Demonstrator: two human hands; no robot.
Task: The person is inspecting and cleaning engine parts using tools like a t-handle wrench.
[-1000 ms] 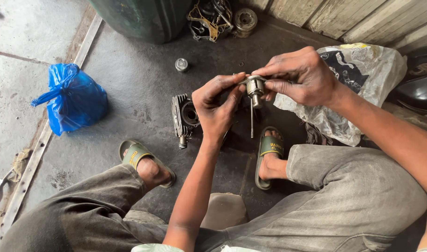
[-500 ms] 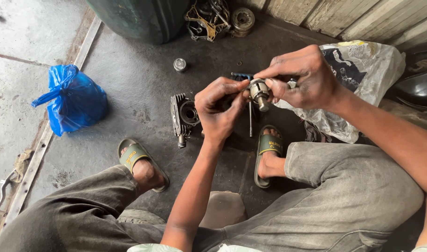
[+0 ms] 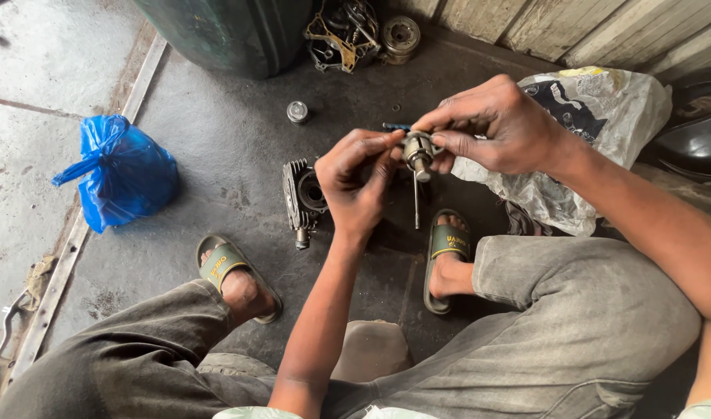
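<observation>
Small metal part (image 3: 417, 149) between hands; left hand (image 3: 355, 182) and right hand (image 3: 495, 124) both pinching it.

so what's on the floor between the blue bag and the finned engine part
In the head view, only bare, stained concrete lies between the blue bag and the finned engine part; nothing sits there.

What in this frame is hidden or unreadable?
- Metal part, head view: its ends are covered by the left hand and right hand.
- Cylinder block: right side behind the left hand.
- Barrel: cut off by the top edge.
- White bag: contents hidden.
</observation>
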